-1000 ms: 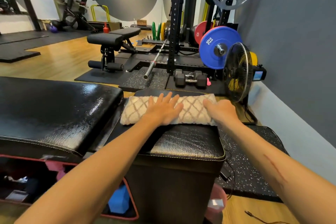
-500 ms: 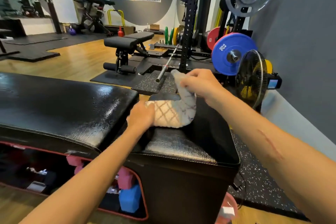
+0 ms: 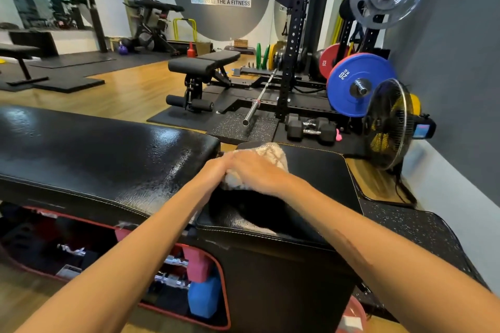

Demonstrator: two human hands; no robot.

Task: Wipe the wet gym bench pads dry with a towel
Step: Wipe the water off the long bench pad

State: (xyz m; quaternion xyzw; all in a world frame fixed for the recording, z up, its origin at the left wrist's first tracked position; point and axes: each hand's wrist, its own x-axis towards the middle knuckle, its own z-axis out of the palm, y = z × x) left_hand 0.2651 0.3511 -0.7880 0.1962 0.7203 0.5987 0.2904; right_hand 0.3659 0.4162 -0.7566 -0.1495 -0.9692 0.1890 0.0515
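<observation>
- Both hands close a grip on the bunched towel [image 3: 270, 153]: the right hand [image 3: 257, 170] lies over it with fingers curled, the left hand [image 3: 216, 170] clutches its near edge.
- Wall lettering reads "REFORM" above "THE A FITNESS"; a blue weight plate [image 3: 349, 76] is marked "20 KG", and a red plate [image 3: 328, 61] behind it shows "25".
- Black padded worktop: a long glossy pad [image 3: 94, 159], wet-looking and streaked, sits left of a smaller pad [image 3: 316, 170], where the towel rests at the far left corner.
- Wood floor with black mats holds an adjustable bench [image 3: 203, 62], a barbell [image 3: 259, 97], dumbbells [image 3: 311, 128] and a floor fan [image 3: 389, 124] by the grey wall.
- Cream and fluffy, the towel is crumpled into a ball.
</observation>
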